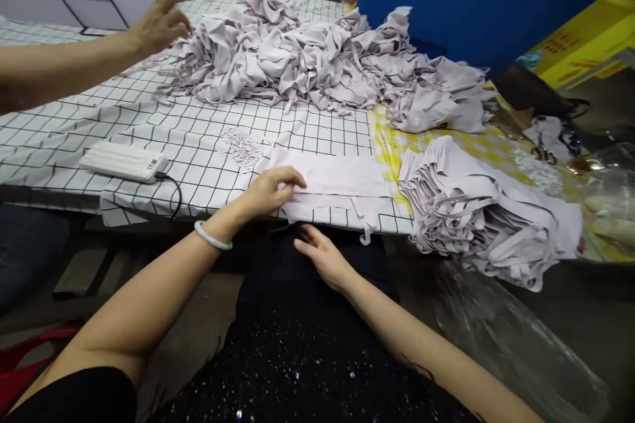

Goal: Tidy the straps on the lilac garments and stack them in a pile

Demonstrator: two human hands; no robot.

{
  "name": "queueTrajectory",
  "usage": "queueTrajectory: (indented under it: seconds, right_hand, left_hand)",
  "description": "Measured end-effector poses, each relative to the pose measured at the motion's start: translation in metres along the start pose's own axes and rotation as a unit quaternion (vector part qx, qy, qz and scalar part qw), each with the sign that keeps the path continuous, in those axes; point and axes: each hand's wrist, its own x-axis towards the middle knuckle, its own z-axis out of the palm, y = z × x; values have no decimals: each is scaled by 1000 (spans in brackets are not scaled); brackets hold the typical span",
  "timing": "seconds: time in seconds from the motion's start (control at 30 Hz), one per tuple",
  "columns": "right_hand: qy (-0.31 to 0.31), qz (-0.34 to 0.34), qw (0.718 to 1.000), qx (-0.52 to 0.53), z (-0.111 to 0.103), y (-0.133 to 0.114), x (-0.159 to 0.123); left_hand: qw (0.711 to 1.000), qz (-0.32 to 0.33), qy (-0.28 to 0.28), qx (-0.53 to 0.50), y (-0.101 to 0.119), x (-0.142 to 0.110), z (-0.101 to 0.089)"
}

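Note:
A pale pinkish-lilac cut garment piece [337, 175] with thin straps lies flat at the table's front edge. One strap hangs slightly over that edge. My left hand [272, 192], wearing a pale bracelet [213, 236], rests at the piece's left end, its fingers bent and a gap between thumb and forefinger. Just below the edge, over my lap, is my right hand [325, 258]. Its thumb and fingers curl around a small dark thing that I cannot make out. Right of the piece sits a thick stack of matching fabric pieces [476, 198] with looped straps.
A large heap of similar fabric [297, 53] covers the table's far middle. Tiny scraps [243, 147] lie near a white power bank [124, 160] with a black cable. Another person's arm [99, 59] reaches in from the left. A blue panel [471, 6] stands at the back right.

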Motion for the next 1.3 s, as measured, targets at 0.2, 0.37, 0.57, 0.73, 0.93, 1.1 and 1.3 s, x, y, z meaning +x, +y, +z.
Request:
queueTrajectory:
  seconds: [0.2,0.37,0.57,0.73,0.93,1.1,1.3]
  right_hand:
    - [-24,-4,1000,-12,22,3,12]
    - [1,-14,979,-206,4,-21,-39]
    - [-26,6,985,-172,-2,-88,-55]
    - [-77,-32,995,-53,-11,-145,-6]
    - [49,-188,972,-131,-5,-150,67]
    - [-60,-88,994,-11,19,-138,63]
    - [-98,-16,990,-103,34,-107,35]
  left_hand:
    - [995,46,-81,19,-3,-58,10]
    - [994,79,-55,59,-9,-66,19]
    - [993,54,8,104,-11,-71,32]
    - [992,69,14,109,-9,-70,30]
    - [991,81,36,101,-8,-71,28]
    - [996,-9,75,-47,8,-58,13]
    - [963,-118,149,-192,40,-36,-10]
